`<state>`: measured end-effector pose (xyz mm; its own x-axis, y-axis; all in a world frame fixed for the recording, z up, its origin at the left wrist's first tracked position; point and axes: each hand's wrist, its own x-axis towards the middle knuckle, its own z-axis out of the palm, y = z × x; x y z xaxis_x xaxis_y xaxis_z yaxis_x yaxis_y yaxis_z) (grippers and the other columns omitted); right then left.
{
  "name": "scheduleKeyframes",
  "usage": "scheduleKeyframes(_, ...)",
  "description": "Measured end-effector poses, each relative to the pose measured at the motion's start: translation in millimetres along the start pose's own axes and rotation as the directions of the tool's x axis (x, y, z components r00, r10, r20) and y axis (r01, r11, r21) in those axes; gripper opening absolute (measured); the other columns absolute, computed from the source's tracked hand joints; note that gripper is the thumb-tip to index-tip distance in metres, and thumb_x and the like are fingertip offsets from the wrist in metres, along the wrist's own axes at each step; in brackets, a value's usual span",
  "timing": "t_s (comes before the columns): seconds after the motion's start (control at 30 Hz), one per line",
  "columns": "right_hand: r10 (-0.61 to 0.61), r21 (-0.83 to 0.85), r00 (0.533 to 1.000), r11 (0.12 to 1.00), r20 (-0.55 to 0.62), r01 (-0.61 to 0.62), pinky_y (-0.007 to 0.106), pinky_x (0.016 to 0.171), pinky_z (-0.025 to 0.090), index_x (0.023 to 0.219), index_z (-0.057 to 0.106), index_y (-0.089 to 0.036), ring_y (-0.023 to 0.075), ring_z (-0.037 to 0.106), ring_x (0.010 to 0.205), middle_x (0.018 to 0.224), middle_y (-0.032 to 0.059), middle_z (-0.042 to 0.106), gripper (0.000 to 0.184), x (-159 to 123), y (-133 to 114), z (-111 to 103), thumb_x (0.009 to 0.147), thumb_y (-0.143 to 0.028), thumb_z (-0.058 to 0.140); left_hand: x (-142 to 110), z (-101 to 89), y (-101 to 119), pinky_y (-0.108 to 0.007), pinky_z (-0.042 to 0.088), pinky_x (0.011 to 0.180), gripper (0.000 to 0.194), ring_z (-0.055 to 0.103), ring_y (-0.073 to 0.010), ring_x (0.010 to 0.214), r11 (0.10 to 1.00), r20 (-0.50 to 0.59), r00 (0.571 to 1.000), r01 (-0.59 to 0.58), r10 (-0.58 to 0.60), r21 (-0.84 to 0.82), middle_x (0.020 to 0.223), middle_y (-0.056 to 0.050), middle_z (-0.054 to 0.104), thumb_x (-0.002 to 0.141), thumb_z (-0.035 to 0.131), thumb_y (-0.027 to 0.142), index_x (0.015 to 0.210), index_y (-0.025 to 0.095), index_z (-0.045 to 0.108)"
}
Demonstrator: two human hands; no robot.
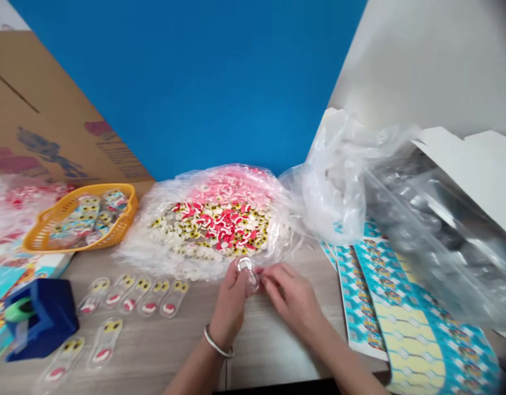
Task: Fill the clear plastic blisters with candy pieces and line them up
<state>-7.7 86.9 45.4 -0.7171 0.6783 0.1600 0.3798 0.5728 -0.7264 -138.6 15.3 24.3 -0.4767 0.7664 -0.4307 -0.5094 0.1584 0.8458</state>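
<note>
My left hand, with a metal bangle on its wrist, is shut on a small clear plastic blister. The fingertips of my right hand are curled in at the blister's edge. Just beyond both hands lies a clear plastic bag holding a heap of small white, yellow and red printed pieces. Several clear strips with yellow eyes and red mouths lie in a loose row left of my left hand.
A yellow basket holds more strips at the left. Nearby stand a blue tape dispenser and a cardboard box. Printed blue-and-yellow card sheets and crumpled plastic bags cover the right of the wooden table.
</note>
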Motion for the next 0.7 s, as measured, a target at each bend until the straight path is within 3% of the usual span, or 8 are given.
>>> scheduleKeyframes(0.1, 0.041, -0.071, 0.999, 0.997, -0.028, -0.043, 0.030, 0.083, 0.049, 0.104, 0.066, -0.022, 0.0196, 0.064, 0.094, 0.102, 0.0062, 0.067, 0.020, 49, 12, 1, 0.094, -0.016, 0.049, 12, -18.3, 16, -0.038, 0.056, 0.078, 0.049, 0.073, -0.0225, 0.082, 0.995, -0.068, 0.997, 0.015, -0.021, -0.098, 0.102, -0.010, 0.075, 0.078, 0.072, 0.043, 0.117, 0.020, 0.055)
scheduleKeyframes(0.23, 0.075, -0.233, 0.997, 0.969, -0.029, -0.080, 0.028, 0.086, 0.046, 0.108, 0.067, -0.021, 0.0189, 0.063, 0.099, 0.110, 0.0079, 0.066, 0.025, 105, 22, 13, 0.095, -0.014, 0.047, 23, -27.2, 17, -0.036, 0.056, 0.078, 0.046, 0.074, -0.0224, 0.082, 0.992, -0.100, 0.995, 0.006, -0.018, -0.124, 0.104, -0.010, 0.075, 0.076, 0.074, 0.042, 0.112, 0.019, 0.059)
scheduleKeyframes(0.47, 0.149, -0.568, 0.982, 0.821, 0.118, -0.056, 0.028, 0.068, 0.044, 0.099, 0.068, -0.022, 0.0200, 0.065, 0.086, 0.112, 0.0093, 0.066, 0.018, 143, 19, 23, 0.093, -0.018, 0.051, 33, -29.3, 13, -0.034, 0.055, 0.076, 0.042, 0.073, -0.0217, 0.084, 0.989, -0.042, 0.998, 0.034, -0.040, -0.142, 0.107, -0.009, 0.073, 0.080, 0.070, 0.043, 0.114, 0.021, 0.059)
scheduleKeyframes(0.57, 0.137, -0.446, 0.987, 0.891, 0.079, -0.087, 0.028, 0.073, 0.044, 0.094, 0.069, -0.021, 0.0197, 0.065, 0.088, 0.105, 0.0085, 0.069, 0.023, 143, 23, 21, 0.095, -0.017, 0.047, 34, -29.6, 16, -0.034, 0.055, 0.077, 0.039, 0.072, -0.0214, 0.088, 0.983, -0.026, 0.998, 0.052, -0.058, -0.178, 0.110, -0.009, 0.072, 0.081, 0.069, 0.042, 0.113, 0.021, 0.059)
scheduleKeyframes(0.63, 0.107, -0.225, 0.994, 0.969, 0.010, -0.102, 0.029, 0.078, 0.046, 0.096, 0.069, -0.021, 0.0192, 0.064, 0.089, 0.101, 0.0068, 0.070, 0.022, 138, 25, 20, 0.094, -0.019, 0.047, 33, -29.5, 19, -0.034, 0.055, 0.078, 0.036, 0.072, -0.0210, 0.089, 0.976, -0.009, 0.998, 0.066, -0.069, -0.209, 0.113, -0.008, 0.071, 0.082, 0.068, 0.039, 0.113, 0.022, 0.061)
scheduleKeyframes(0.7, 0.115, 0.049, 0.993, 0.992, 0.000, -0.115, 0.029, 0.076, 0.048, 0.099, 0.069, -0.021, 0.0179, 0.064, 0.083, 0.095, 0.0044, 0.070, 0.020, 129, 23, 20, 0.091, -0.023, 0.050, 33, -29.1, 21, -0.033, 0.054, 0.078, 0.036, 0.071, -0.0208, 0.089, 0.972, 0.017, 0.997, 0.073, -0.071, -0.225, 0.116, -0.009, 0.070, 0.082, 0.067, 0.036, 0.114, 0.022, 0.062)
